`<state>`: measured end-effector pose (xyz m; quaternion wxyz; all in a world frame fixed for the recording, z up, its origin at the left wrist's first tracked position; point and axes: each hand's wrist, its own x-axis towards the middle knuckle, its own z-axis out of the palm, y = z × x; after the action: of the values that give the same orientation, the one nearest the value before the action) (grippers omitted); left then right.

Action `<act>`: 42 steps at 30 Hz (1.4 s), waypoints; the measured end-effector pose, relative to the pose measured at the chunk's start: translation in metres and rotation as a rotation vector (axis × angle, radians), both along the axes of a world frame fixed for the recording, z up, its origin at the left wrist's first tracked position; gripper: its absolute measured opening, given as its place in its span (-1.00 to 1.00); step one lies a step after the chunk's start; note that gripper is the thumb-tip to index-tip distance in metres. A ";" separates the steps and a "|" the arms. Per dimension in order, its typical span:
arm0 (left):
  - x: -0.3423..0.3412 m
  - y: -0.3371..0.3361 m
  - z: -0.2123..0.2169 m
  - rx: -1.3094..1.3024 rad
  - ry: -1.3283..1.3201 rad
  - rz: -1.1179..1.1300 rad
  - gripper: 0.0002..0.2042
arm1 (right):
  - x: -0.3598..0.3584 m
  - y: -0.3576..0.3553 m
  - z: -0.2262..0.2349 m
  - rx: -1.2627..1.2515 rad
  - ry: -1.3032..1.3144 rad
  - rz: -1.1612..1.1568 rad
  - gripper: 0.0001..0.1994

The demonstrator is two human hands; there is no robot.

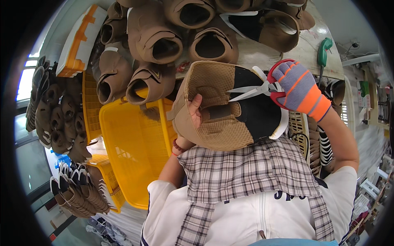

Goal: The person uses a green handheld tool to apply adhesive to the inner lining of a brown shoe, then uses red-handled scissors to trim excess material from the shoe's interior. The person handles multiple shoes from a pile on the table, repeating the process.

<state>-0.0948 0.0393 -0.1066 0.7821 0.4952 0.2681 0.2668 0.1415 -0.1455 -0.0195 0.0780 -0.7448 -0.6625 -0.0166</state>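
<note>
The bare left hand (196,111) clamped the tan shoe upper (221,106); the gloved right hand (297,88) gripped open scissors (262,88) over it. Short, steady snips would suit.

White shirt, plaid apron (250,172), striped glove (301,86), beaded bracelet (177,146).

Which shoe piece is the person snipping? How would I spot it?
Find the big yellow basket. Just right of it, the left hand holds up a tan mesh shoe upper against the scissors. Unlike the brown uppers piled above, it has a black half.
</note>
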 end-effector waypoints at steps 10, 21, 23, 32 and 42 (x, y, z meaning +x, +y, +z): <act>0.003 -0.010 0.020 -0.404 -0.192 -0.114 -0.71 | -0.012 -0.005 -0.013 0.020 -0.121 -0.057 -0.68; 0.000 -0.011 0.021 -0.290 -0.046 -0.048 -0.70 | -0.013 -0.003 -0.002 0.071 -0.076 -0.065 -0.58; -0.003 -0.008 0.010 -0.040 0.082 -0.066 -0.69 | -0.013 0.002 -0.006 0.055 -0.060 -0.021 -0.57; -0.028 0.005 -0.056 0.750 0.271 -0.191 -0.65 | -0.011 -0.009 0.001 -0.107 -0.221 -0.152 -0.62; -0.034 0.010 -0.049 0.565 0.204 -0.218 -0.63 | 0.002 -0.009 -0.031 -0.027 -0.100 -0.085 -0.64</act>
<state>-0.1287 0.0494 -0.1558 0.6067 0.7429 0.2059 0.1943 0.1430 -0.1544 -0.0503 0.0336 -0.7716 -0.6334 -0.0482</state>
